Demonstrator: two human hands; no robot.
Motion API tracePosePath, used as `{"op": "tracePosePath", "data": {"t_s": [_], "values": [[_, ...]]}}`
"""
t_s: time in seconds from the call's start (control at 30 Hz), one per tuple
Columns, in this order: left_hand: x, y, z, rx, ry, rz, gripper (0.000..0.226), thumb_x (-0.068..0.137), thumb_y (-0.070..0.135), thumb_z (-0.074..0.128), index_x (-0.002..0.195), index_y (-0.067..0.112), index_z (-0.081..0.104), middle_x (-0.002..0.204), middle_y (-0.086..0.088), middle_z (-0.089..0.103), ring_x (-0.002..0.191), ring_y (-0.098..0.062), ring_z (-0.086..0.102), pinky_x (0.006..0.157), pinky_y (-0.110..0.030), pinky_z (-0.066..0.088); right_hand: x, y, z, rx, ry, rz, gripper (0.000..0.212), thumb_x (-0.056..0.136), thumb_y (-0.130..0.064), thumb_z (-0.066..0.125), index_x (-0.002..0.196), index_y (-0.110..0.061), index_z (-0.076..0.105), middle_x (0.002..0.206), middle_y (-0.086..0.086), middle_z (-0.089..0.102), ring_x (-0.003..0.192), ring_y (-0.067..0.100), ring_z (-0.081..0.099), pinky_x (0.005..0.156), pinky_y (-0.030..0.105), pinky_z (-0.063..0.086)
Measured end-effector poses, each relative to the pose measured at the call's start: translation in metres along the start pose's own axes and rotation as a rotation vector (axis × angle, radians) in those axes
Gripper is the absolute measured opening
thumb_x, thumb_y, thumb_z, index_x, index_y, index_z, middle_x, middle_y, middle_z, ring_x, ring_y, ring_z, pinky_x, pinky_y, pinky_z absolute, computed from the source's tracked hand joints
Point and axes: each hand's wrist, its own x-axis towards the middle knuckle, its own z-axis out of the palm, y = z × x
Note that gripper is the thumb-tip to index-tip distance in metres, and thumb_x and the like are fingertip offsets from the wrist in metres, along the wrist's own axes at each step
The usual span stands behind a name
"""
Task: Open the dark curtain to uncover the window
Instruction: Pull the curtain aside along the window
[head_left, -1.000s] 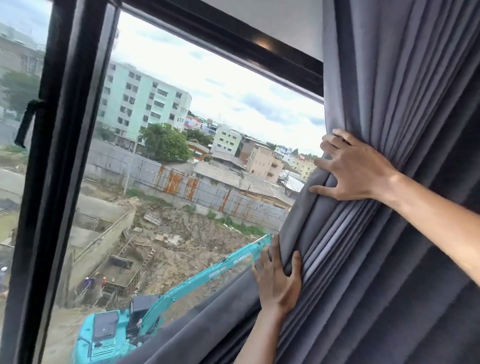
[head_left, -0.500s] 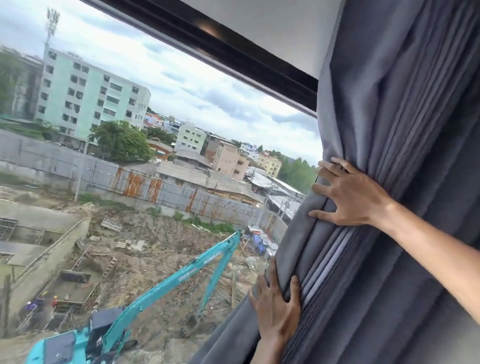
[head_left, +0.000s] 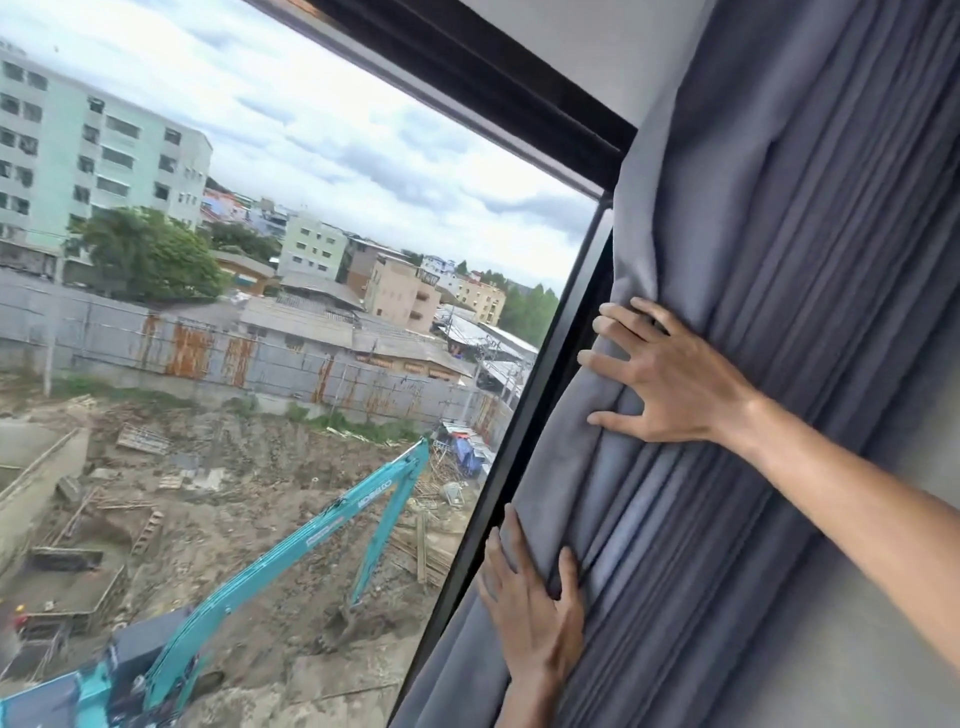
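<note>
The dark grey curtain (head_left: 789, 270) hangs bunched in thick folds on the right, its leading edge just past the window's black right frame (head_left: 545, 395). My right hand (head_left: 670, 379) lies on the gathered folds at mid height, fingers spread and hooked over the curtain's edge. Lower down, my left hand (head_left: 535, 618) clasps the same edge, fingers behind the fabric and thumb on the front. The window glass (head_left: 291, 322) is uncovered across the whole left and middle of the view.
The black top frame (head_left: 467, 67) of the window runs diagonally above, with white wall (head_left: 597, 47) over it. Outside lie a construction pit, a teal excavator (head_left: 311, 540) and buildings. Pale wall (head_left: 883, 649) shows at the lower right behind the curtain.
Both hands have carried the curtain's edge rightward, uncovering more glass and the window's right frame. The view has swung right, so the left window post is out of sight.
</note>
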Motion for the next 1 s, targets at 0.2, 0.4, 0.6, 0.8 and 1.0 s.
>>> {"op": "tracePosePath", "data": {"t_s": [0.2, 0.4, 0.6, 0.8, 1.0], "values": [[-0.001, 0.0, 0.017, 0.006, 0.082, 0.033, 0.078, 0.092, 0.066, 0.03, 0.158, 0.041, -0.003, 0.158, -0.008, 0.028, 0.146, -0.025, 0.023, 0.121, -0.053, 0.018, -0.005, 0.011, 0.015, 0.0, 0.04, 0.0, 0.069, 0.089, -0.076, 0.046, 0.135, -0.026, 0.06, 0.144, 0.012, 0.054, 0.145, 0.03, 0.037, 0.126, 0.047, 0.016], [0.0, -0.001, 0.023, 0.049, 0.094, 0.05, 0.079, 0.092, 0.063, 0.035, 0.159, 0.037, 0.001, 0.153, -0.009, 0.033, 0.143, -0.027, 0.028, 0.119, -0.052, 0.021, -0.008, 0.014, 0.024, 0.027, 0.115, -0.003, 0.069, 0.09, -0.075, 0.045, 0.135, -0.025, 0.059, 0.145, 0.012, 0.052, 0.147, 0.03, 0.036, 0.127, 0.046, 0.015], [-0.001, -0.004, 0.022, 0.064, 0.087, 0.061, 0.081, 0.091, 0.063, 0.036, 0.158, 0.039, -0.001, 0.153, -0.006, 0.033, 0.143, -0.025, 0.03, 0.117, -0.053, 0.025, -0.011, 0.018, 0.028, 0.046, 0.161, -0.011, 0.066, 0.09, -0.073, 0.047, 0.134, -0.025, 0.058, 0.145, 0.011, 0.052, 0.148, 0.029, 0.035, 0.127, 0.045, 0.014], [0.001, -0.008, 0.014, 0.08, 0.024, 0.076, 0.084, 0.092, 0.063, 0.039, 0.158, 0.04, -0.007, 0.156, -0.005, 0.031, 0.145, -0.022, 0.026, 0.118, -0.049, 0.023, -0.012, 0.015, 0.026, 0.078, 0.155, 0.002, 0.067, 0.088, -0.071, 0.051, 0.134, -0.023, 0.059, 0.145, 0.012, 0.051, 0.149, 0.031, 0.034, 0.127, 0.048, 0.016], [0.003, -0.016, -0.015, 0.086, -0.125, 0.118, 0.079, 0.096, 0.06, 0.038, 0.155, 0.046, -0.011, 0.161, 0.0, 0.025, 0.149, -0.021, 0.022, 0.122, -0.047, 0.017, -0.013, -0.003, 0.013, 0.101, 0.099, 0.061, 0.071, 0.087, -0.073, 0.048, 0.132, -0.021, 0.064, 0.144, 0.017, 0.053, 0.148, 0.031, 0.034, 0.126, 0.05, 0.017]]}}
